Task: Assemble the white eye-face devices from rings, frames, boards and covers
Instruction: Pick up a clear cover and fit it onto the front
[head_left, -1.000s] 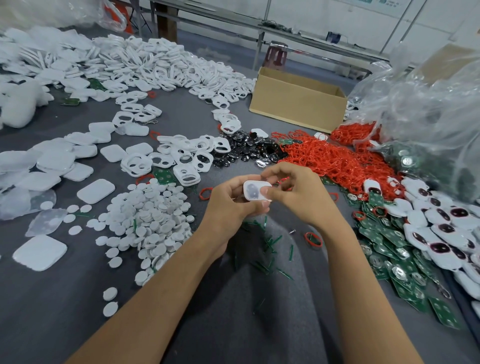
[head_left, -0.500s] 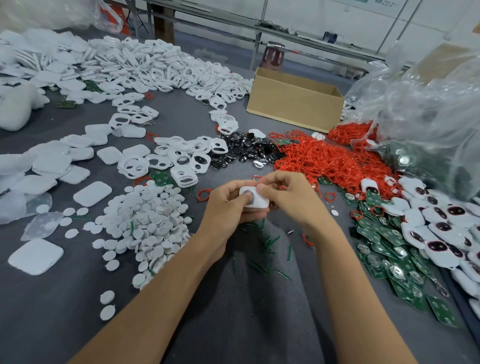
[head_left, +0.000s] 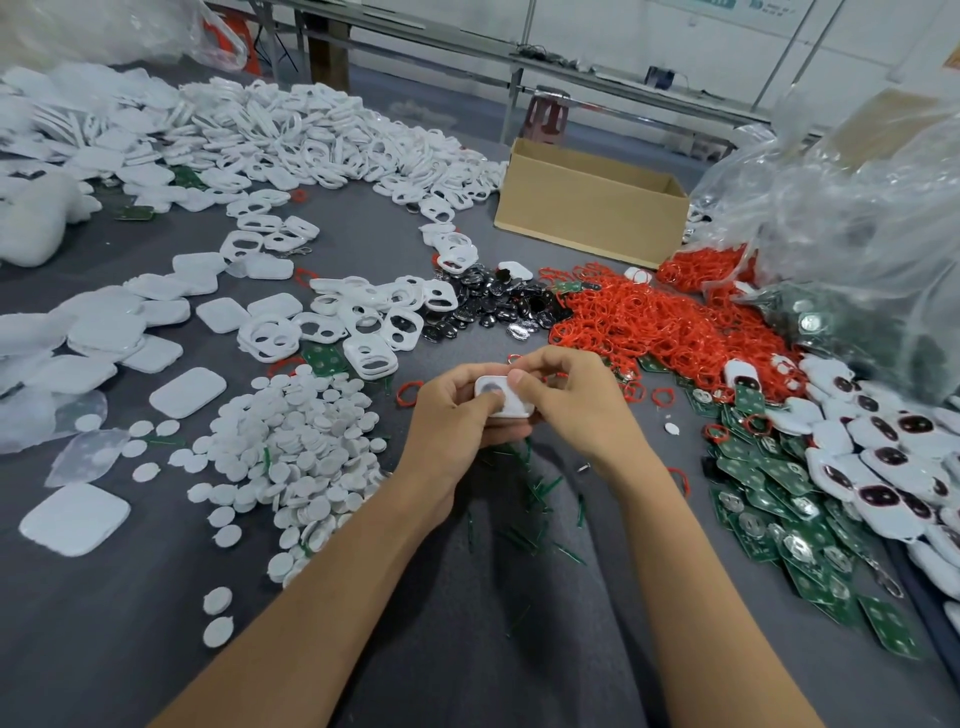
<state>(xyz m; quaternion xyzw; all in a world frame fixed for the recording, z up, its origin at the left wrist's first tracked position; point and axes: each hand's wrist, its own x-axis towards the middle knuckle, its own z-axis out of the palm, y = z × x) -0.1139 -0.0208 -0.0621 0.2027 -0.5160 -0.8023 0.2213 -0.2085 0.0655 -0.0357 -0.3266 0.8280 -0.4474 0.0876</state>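
The left hand (head_left: 452, 410) and the right hand (head_left: 566, 395) hold one small white device (head_left: 501, 399) between them, just above the gray desk (head_left: 104, 623). Both thumbs press on its top. White round discs (head_left: 296, 447) lie to the left. Red rings (head_left: 649, 322) and green boards (head_left: 769, 493) lie to the right. A brown box (head_left: 587, 208) sits farther back.

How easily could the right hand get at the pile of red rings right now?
Probably easily, once freed. The right hand and left hand both grip the device; the red rings lie just beyond it on the table, with nothing standing between.
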